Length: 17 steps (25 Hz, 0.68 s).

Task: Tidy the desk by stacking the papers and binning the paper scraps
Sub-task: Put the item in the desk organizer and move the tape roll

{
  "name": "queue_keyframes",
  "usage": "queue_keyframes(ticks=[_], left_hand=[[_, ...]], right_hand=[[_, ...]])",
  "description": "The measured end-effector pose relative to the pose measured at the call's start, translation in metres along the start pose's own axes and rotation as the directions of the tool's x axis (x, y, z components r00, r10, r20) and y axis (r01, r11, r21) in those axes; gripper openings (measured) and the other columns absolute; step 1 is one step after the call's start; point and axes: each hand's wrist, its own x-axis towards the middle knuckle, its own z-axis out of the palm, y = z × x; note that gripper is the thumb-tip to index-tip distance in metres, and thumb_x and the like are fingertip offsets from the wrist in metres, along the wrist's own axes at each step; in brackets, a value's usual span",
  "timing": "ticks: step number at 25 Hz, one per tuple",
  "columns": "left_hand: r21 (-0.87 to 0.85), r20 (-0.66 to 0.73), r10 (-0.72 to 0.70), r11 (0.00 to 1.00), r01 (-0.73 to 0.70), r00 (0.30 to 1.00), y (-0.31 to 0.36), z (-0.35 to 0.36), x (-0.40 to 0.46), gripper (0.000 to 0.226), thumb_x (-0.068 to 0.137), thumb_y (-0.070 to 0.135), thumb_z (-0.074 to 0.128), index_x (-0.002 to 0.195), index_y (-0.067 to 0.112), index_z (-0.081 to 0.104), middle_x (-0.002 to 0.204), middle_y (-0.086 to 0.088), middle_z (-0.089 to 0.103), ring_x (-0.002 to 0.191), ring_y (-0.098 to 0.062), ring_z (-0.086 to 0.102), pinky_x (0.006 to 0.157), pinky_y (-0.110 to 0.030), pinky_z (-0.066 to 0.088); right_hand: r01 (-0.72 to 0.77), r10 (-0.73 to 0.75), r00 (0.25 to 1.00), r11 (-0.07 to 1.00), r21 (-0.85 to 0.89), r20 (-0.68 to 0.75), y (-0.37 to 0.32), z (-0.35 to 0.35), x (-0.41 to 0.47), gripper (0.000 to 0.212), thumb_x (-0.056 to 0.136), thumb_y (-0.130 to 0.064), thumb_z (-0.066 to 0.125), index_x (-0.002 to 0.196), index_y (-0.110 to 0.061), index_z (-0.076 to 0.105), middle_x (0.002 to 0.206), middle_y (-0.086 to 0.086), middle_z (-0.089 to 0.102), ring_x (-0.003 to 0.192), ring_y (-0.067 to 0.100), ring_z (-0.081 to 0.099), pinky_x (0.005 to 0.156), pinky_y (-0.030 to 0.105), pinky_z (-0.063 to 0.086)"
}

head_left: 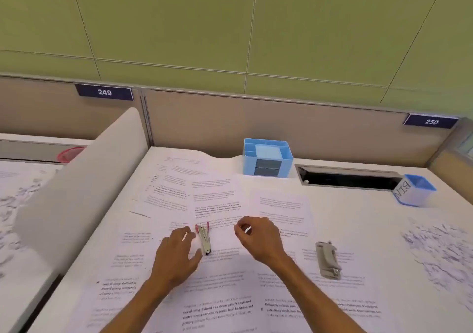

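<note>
Papers (215, 204) lie loose and overlapping across the desk (358, 212), reaching its near edge. Left hand (176, 253) rests flat on them, fingers straight, fingertips just beside a small stapler (204, 239). Right hand (258, 238) hovers with fingers curled, thumb and forefinger pinched; whether they hold anything I cannot tell. To its right a hole punch (328, 259) sits on the sheets, and beyond that paper scraps (440, 248) spread toward the desk's right edge. Far right, a blue bin (416, 190) stands near the back edge.
</note>
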Motion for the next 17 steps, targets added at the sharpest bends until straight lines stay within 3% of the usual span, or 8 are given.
queue_keyframes(ticks=[1, 3, 6, 8, 11, 14, 17], left_hand=[[-0.021, 0.084, -0.011, 1.0, 0.013, 0.996, -0.008, 0.007, -0.003, 0.065, 0.082, 0.058, 0.039, 0.122, 0.014, 0.065, 0.138, -0.009, 0.057, 0.124, -0.033, 0.056, 0.099, -0.048, 0.047], [0.014, 0.113, 0.03, 0.999, -0.031, 0.993, -0.019, 0.024, -0.008, 0.066, 0.083, 0.057, 0.037, 0.121, 0.011, 0.066, 0.135, -0.012, 0.06, 0.123, -0.034, 0.058, 0.096, -0.051, 0.048], [0.017, 0.057, 0.059, 0.998, -0.06, 0.997, -0.026, 0.036, -0.014, 0.062, 0.086, 0.054, 0.039, 0.122, 0.01, 0.065, 0.133, -0.013, 0.061, 0.121, -0.032, 0.06, 0.098, -0.046, 0.047], [-0.005, 0.023, 0.063, 0.998, -0.063, 0.998, -0.033, 0.038, -0.017, 0.063, 0.094, 0.056, 0.032, 0.124, 0.01, 0.062, 0.135, -0.012, 0.06, 0.123, -0.03, 0.058, 0.105, -0.041, 0.039], [-0.027, 0.067, 0.07, 0.997, -0.068, 0.995, -0.038, 0.042, -0.021, 0.072, 0.097, 0.06, 0.015, 0.127, 0.012, 0.06, 0.137, -0.01, 0.058, 0.125, -0.028, 0.055, 0.105, -0.04, 0.035], [-0.054, 0.084, 0.073, 0.996, -0.068, 0.994, -0.04, 0.042, -0.022, 0.071, 0.098, 0.06, 0.017, 0.129, 0.011, 0.058, 0.138, -0.011, 0.056, 0.126, -0.028, 0.053, 0.106, -0.038, 0.027], [-0.058, 0.085, 0.08, 0.995, -0.076, 0.993, -0.044, 0.044, -0.021, 0.07, 0.097, 0.06, 0.018, 0.13, 0.012, 0.058, 0.14, -0.01, 0.055, 0.128, -0.027, 0.05, 0.106, -0.041, 0.034]], right_hand=[[-0.016, 0.016, 0.999, 1.0, 0.012, 0.042, -0.004, 0.013, 0.001, 0.028, 0.086, -0.049, 0.054, 0.094, -0.029, 0.072, 0.088, -0.017, 0.073, 0.078, 0.004, 0.065, 0.077, 0.028, 0.055], [-0.041, 0.038, 0.994, 0.999, 0.024, 0.1, -0.015, 0.037, 0.003, 0.029, 0.082, -0.048, 0.055, 0.094, -0.028, 0.072, 0.088, -0.016, 0.072, 0.079, 0.003, 0.065, 0.077, 0.029, 0.055], [-0.091, 0.088, 0.981, 0.996, 0.006, 0.174, -0.031, 0.066, 0.011, 0.035, 0.083, -0.048, 0.056, 0.107, -0.027, 0.069, 0.099, -0.011, 0.072, 0.091, 0.009, 0.065, 0.08, 0.028, 0.052], [-0.09, 0.097, 0.979, 0.995, -0.047, 0.178, -0.04, 0.083, 0.023, 0.043, 0.084, -0.051, 0.056, 0.115, -0.023, 0.064, 0.107, -0.006, 0.069, 0.098, 0.017, 0.064, 0.082, 0.03, 0.049], [-0.1, 0.119, 0.981, 0.987, -0.13, 0.155, -0.051, 0.105, 0.038, 0.049, 0.083, -0.059, 0.056, 0.109, -0.018, 0.061, 0.105, 0.0, 0.067, 0.094, 0.021, 0.064, 0.08, 0.032, 0.051], [-0.143, 0.165, 0.977, 0.977, -0.156, 0.135, -0.056, 0.12, 0.047, 0.049, 0.083, -0.057, 0.057, 0.11, -0.017, 0.056, 0.104, 0.002, 0.066, 0.093, 0.023, 0.063, 0.078, 0.034, 0.049], [-0.161, 0.178, 0.978, 0.977, -0.143, 0.113, -0.054, 0.128, 0.052, 0.045, 0.085, -0.053, 0.055, 0.111, -0.017, 0.054, 0.103, 0.003, 0.066, 0.092, 0.024, 0.063, 0.077, 0.035, 0.049]])
